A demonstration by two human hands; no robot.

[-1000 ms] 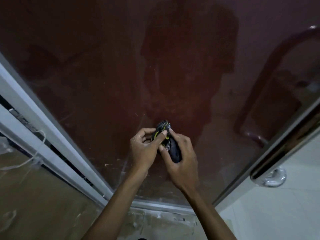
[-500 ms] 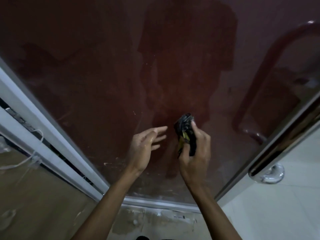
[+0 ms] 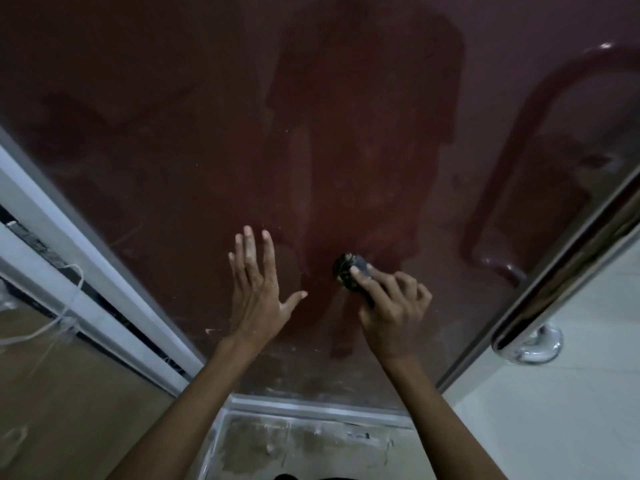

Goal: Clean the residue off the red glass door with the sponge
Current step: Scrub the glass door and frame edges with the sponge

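Observation:
The red glass door (image 3: 173,150) fills most of the view, hazy with pale smears and specks, thickest near its bottom edge. My right hand (image 3: 391,310) grips a dark sponge (image 3: 349,270) and holds its tip against the glass low at the centre. My left hand (image 3: 256,289) lies flat on the glass just left of the sponge, fingers straight and spread, holding nothing. A dim reflection of a person shows in the glass above both hands.
A chrome handle bar (image 3: 561,278) with a round mount (image 3: 530,344) runs down the door's right edge. A white aluminium frame (image 3: 86,271) slants along the left, with a white cord (image 3: 65,306) hanging on it. A stained floor sill (image 3: 311,441) lies below.
My hands held the sponge together, then parted. My left hand opened and moved up flat onto the glass. My right hand turned the sponge and pressed it to the glass.

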